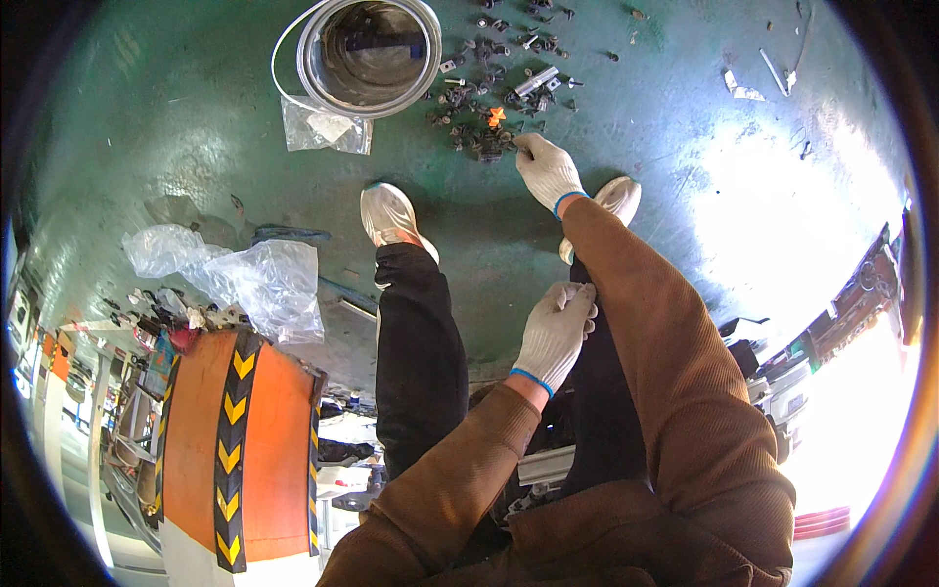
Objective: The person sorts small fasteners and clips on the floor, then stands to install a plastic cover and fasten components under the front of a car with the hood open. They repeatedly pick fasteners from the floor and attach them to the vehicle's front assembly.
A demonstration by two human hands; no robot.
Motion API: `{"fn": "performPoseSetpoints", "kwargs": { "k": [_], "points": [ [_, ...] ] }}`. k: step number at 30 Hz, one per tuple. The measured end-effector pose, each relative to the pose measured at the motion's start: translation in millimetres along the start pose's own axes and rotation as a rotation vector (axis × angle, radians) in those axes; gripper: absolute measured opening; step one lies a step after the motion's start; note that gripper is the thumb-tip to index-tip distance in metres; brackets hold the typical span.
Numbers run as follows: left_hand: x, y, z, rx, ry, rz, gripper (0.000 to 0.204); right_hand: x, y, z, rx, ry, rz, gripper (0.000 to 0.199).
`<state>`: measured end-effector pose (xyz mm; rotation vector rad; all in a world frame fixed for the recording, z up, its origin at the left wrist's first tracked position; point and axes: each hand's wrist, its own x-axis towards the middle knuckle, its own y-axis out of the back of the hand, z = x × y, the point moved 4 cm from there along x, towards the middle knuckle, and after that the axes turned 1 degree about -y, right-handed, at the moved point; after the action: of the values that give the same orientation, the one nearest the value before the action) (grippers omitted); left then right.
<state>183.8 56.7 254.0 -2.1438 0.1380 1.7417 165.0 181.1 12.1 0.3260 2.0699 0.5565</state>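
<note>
My right hand [549, 172], in a white knit glove with a blue cuff, reaches to the near right edge of a pile of small dark fasteners and clips [484, 147]. Its fingers are pinched at the pile; whatever is between them is too small to make out. An orange clip [497, 116] and a silver metal cylinder [537, 80] lie among the scattered parts. My left hand [555, 335], gloved the same way, is held over my right leg with its fingers curled in. Anything inside that hand is hidden.
A clear-walled bucket [431, 61] with a wire handle stands beyond my feet, beside a small plastic bag [342, 137]. Crumpled clear plastic [279, 284] lies left. An orange panel with black-and-yellow chevron strips [201, 421] stands at lower left. Metal strips [776, 73] lie far right.
</note>
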Motion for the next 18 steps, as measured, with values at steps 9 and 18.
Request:
{"fn": "performPoseSetpoints", "kwargs": {
  "k": [9, 18],
  "points": [
    [-0.2, 1.5, 1.4, 0.012, -0.004, 0.01, 0.03, 0.1, 4.1, -3.4, -0.024, 0.001, 0.004, 0.032],
    [-2.1, -0.3, 2.3, -0.018, -0.025, 0.012, 0.029, 3.8, 5.5, -5.2, -0.022, 0.03, 0.023, 0.028]
  ]
}}
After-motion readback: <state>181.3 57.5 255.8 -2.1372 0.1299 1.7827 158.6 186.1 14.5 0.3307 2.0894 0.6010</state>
